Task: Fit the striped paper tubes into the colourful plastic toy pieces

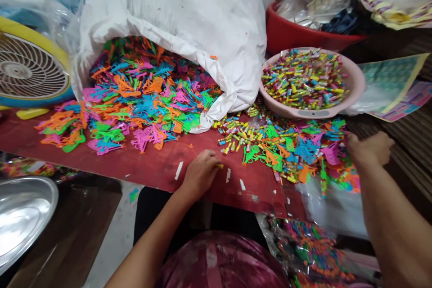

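My left hand (201, 172) is closed above the red tabletop, pinching a small yellow tube (219, 166) whose end pokes out past the fingers. At the right edge of a mixed heap, my right hand (370, 148) has its fingers curled; what they hold, if anything, is hidden. That heap has bright plastic toy pieces (305, 149) in green, orange, blue and pink among small tubes (236, 134) with yellow and red ends. Many more plastic pieces (151, 99) spill from a big white sack (189, 9) at the back left.
A pink basin (354, 78) full of small tubes stands behind the heap, before a red tub (283, 27). At left are a yellow and blue fan (33, 60) and a metal bowl (50, 202). White paper scraps (178, 170) lie on the red tabletop (145, 168).
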Available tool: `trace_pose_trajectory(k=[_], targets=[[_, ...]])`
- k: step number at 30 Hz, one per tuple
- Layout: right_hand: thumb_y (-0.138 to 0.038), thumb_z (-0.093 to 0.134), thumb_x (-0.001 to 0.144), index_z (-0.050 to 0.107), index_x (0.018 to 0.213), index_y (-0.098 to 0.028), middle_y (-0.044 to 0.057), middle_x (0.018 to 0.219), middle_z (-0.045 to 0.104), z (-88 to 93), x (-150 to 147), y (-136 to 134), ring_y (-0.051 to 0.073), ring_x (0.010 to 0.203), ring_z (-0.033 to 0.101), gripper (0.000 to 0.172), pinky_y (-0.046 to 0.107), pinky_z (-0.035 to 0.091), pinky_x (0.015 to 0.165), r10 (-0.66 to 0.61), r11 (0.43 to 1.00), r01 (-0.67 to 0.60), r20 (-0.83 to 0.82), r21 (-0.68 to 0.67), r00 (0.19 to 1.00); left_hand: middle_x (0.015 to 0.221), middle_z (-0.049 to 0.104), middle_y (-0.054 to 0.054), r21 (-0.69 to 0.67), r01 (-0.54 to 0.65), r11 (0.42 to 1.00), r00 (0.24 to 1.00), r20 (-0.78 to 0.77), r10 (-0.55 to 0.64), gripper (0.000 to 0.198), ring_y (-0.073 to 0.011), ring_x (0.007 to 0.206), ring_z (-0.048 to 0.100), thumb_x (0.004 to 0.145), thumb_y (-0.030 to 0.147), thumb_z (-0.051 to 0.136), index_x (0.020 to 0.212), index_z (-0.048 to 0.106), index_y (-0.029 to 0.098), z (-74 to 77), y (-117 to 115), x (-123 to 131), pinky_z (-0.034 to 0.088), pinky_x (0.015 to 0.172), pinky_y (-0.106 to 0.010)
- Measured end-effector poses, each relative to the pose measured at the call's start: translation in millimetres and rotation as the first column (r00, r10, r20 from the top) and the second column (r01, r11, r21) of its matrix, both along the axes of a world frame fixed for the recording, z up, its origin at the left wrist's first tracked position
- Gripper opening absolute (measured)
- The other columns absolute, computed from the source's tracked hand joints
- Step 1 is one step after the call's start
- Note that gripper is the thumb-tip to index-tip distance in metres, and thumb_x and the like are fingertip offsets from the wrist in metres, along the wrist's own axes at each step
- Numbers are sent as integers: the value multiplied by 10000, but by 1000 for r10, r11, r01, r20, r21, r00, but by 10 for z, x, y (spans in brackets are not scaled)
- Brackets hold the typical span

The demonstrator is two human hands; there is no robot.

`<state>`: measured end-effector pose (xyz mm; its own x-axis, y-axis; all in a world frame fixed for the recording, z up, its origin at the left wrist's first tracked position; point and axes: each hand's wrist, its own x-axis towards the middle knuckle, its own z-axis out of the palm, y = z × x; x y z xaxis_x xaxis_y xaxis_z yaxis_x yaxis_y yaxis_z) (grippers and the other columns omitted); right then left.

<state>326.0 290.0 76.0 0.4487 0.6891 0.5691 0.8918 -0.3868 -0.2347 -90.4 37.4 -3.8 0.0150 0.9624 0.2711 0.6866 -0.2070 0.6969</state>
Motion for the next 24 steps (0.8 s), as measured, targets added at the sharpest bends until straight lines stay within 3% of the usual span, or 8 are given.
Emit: trace_pose_trajectory(k=[3,5,8,10,12,14,18,24], targets=[[-251,730,768,530,1327,-109,317,1289,514,27,-371,-179,397,1182,513,610,511,379,835,49,989,-57,63,135,997,931,634,-51,-29,-155,988,914,375,154,103,-176,850,602,906,259,538,942,609,193,-38,79,-24,472,755,-292],[-219,664,815,558,1298,-152,271,1261,552,22,-743,-346,359,1230,475,499,506,353,912,352,910,-375,152,174,924,828,631,-18,-102,-219,970,731,642,232,154,-133,693,581,885,314,579,971,559,189,-59,133,-33,455,655,-252],[-251,540,900,644,1157,-190,172,1099,661,-72,-1473,-603,276,1065,588,284,412,429,882,872,483,-871,42,88,488,829,652,-11,-159,-246,956,451,854,258,268,-90,597,548,838,351,637,1003,512,182,-72,190,-40,424,584,-214],[-274,492,942,670,1090,-202,107,1013,687,-167,-2031,-729,228,924,634,241,357,465,822,967,244,-967,-95,72,237,835,663,-13,-173,-263,949,367,892,264,305,-74,578,533,805,353,675,998,522,174,-63,202,-44,405,563,-202],[-258,465,957,668,1101,-204,77,964,685,-236,-2585,-786,211,874,630,254,330,469,792,986,104,-994,-133,37,98,834,668,-15,-190,-272,943,333,901,277,329,-68,574,522,789,345,694,1022,552,161,-44,197,-51,393,554,-198],[-224,478,939,644,1159,-182,101,1007,660,-253,-3082,-771,238,920,597,278,341,451,802,993,105,-993,-53,-47,107,840,673,-21,-199,-275,940,324,902,286,358,-69,594,529,781,336,701,1063,589,146,-28,187,-61,398,565,-201],[-151,502,900,595,1236,-148,173,1185,591,-212,-3761,-611,303,1020,505,349,382,392,808,958,265,-938,172,-225,230,820,676,-22,-172,-312,935,357,890,283,365,-85,642,560,759,331,724,1056,650,132,-39,183,-79,424,605,-215],[-239,498,943,641,1183,-166,147,1113,636,-271,-3867,-444,297,1008,517,289,390,381,844,966,242,-945,143,-220,214,818,678,-21,-118,-319,940,417,874,251,335,-90,637,556,781,323,705,1063,668,146,-96,186,-87,440,596,-216]])
